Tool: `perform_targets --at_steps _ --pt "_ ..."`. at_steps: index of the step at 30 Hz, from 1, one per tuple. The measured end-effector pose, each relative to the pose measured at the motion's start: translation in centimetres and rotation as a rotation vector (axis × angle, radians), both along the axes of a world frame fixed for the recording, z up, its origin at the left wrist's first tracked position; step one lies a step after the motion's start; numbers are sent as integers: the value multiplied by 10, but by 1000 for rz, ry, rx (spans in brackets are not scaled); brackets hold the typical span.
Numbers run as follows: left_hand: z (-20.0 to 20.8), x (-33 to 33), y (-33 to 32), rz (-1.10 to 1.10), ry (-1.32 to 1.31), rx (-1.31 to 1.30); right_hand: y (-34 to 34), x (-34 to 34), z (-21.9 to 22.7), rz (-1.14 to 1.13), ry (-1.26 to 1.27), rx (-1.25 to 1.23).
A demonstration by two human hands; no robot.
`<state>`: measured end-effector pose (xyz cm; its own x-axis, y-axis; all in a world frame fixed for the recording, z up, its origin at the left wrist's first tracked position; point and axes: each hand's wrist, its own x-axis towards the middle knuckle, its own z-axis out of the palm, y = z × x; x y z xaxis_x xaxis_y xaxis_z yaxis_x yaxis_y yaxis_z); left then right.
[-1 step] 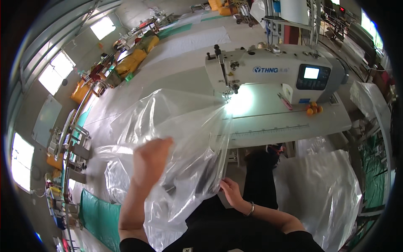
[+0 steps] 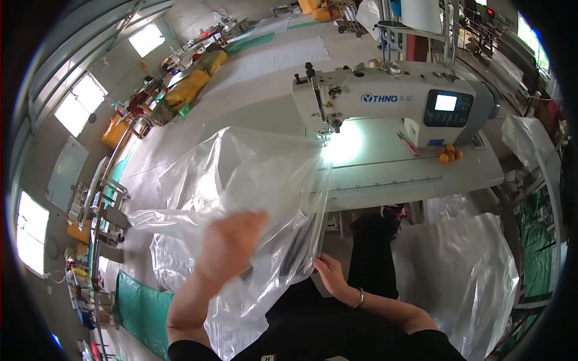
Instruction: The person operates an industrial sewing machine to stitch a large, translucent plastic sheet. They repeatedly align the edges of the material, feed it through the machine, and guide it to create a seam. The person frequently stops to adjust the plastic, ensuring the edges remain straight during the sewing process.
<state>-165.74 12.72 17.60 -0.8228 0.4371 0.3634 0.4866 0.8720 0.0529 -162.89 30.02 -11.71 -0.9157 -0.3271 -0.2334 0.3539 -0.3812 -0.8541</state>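
Nearest the camera, and on the near side of the sewing machine (image 2: 355,105), a worker's R hand (image 2: 330,274), w/ a bracelet (image 2: 360,298) at the wrist, appears to pinch the edge of a clear plastic sheet (image 2: 259,174) btwn thumb and fingers, prob. so the edge hangs in a controlled line and doesn't slip. The L hand (image 2: 235,237), near L of the machine, is a blur over the sheet's middle; can't tell if its fingers are spread, pressed together or pinching, tho it may be there to manage the slack. The sheet spreads L of the machine and narrows toward its needle, where lamp glare hides whether it sits under the foot. More clear plastic (image 2: 457,271) hangs below and R of the machine. Under its arm lie pink snips (image 2: 408,144), poss. parked there for easy reach, w/ small orange fruit (image 2: 449,154) by the base, R of the sheet and out of its way. Behind the machine stands a white cone (image 2: 421,15), presumably thread, set high to feed down freely; yellow bundles (image 2: 186,90) sit in the bkgd, well L of the machine.
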Motion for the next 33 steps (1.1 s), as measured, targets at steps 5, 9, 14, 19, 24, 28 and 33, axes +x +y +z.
perform_targets --at_steps 5,9,14,19,24,28,33 --pt "-81 32 68 -134 -467 13 6 10 50 -13 134 -68" --pt "-169 33 34 4 -532 185 29 12 33 5 -49 -116" --pt "-160 38 46 82 -581 472 49 13 39 106 123 34" --pt "-139 38 49 106 -639 559 43 10 63 50 531 245" --pt "-144 26 44 190 -810 655 35 3 88 30 934 388" --pt "-138 15 21 371 -1077 833 37 -28 91 68 1006 306" --pt "-39 -14 34 188 -908 771 -15 -134 107 -282 374 -281"
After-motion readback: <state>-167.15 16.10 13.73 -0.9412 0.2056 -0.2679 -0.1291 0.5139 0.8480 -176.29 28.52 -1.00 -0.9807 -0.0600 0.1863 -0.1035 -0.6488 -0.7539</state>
